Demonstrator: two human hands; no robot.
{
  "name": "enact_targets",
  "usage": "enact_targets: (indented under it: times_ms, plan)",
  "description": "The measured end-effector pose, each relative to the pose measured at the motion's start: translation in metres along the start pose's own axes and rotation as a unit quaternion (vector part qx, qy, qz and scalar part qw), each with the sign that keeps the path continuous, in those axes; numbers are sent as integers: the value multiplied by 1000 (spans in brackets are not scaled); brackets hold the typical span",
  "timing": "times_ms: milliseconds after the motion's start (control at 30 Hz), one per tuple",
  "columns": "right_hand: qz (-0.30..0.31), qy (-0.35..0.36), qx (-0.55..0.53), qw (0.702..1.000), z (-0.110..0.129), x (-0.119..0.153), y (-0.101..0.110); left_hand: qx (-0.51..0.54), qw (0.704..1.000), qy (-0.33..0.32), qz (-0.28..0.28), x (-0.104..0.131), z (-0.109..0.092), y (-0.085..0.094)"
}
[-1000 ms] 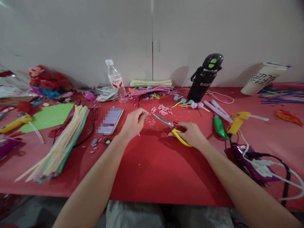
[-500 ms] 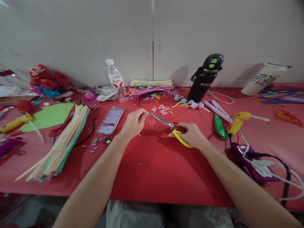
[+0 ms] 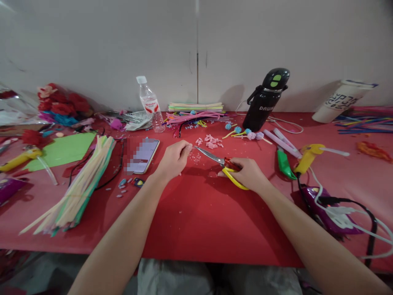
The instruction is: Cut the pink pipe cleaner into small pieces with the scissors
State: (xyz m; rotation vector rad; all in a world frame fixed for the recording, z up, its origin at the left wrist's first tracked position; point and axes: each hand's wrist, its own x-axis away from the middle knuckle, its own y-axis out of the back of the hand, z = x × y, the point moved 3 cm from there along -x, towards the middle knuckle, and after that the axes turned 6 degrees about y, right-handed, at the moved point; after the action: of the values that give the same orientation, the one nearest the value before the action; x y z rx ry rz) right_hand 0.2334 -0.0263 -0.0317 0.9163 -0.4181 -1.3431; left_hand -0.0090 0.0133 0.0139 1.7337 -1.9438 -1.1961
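My right hand (image 3: 245, 171) grips the red and yellow handles of the scissors (image 3: 211, 155), whose blades point left. Their tips lie close to the fingertips of my left hand (image 3: 176, 157), which is closed in a pinch. Whatever those fingers hold is too small to make out. Beyond the blades is a small pile of short pink pieces (image 3: 213, 141), with tiny pink scraps on the red table (image 3: 196, 229) between it and my hands.
Left are a phone (image 3: 144, 156), a bundle of pale stems (image 3: 82, 184) and a plastic bottle (image 3: 150, 104). Right are a black flask (image 3: 264, 102), a yellow glue gun (image 3: 307, 159), a purple box (image 3: 328, 213) with cables and a white cup (image 3: 337, 102). Blue and lilac flowers (image 3: 238, 130) lie behind.
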Motion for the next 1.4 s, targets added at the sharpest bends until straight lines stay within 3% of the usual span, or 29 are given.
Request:
enact_targets:
  times_ms: [1400]
  plan:
    - [18,-6,-11,1000,2,2,0,-9,1000,0,11,1,-4,1]
